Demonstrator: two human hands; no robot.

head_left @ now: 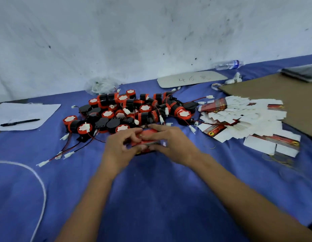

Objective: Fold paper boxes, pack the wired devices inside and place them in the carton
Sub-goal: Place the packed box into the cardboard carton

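Blue tablecloth (151,198) — both hands (148,145) clamped on red box (147,137); card (192,79) marked "46".

— Views on record?
— One: head-worn, wide-angle, looking forward and down along both forearms onto the blue-covered counter (151,198).
— Range?
— Close; the white wall (151,32) behind fills the upper frame.
— Overlap?
— None; single view.

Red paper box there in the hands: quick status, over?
Both hands, left and right, grip the red paper box. Still being folded, blurred. Pile of wired devices just behind; flat boxes at right. Nothing blocking.
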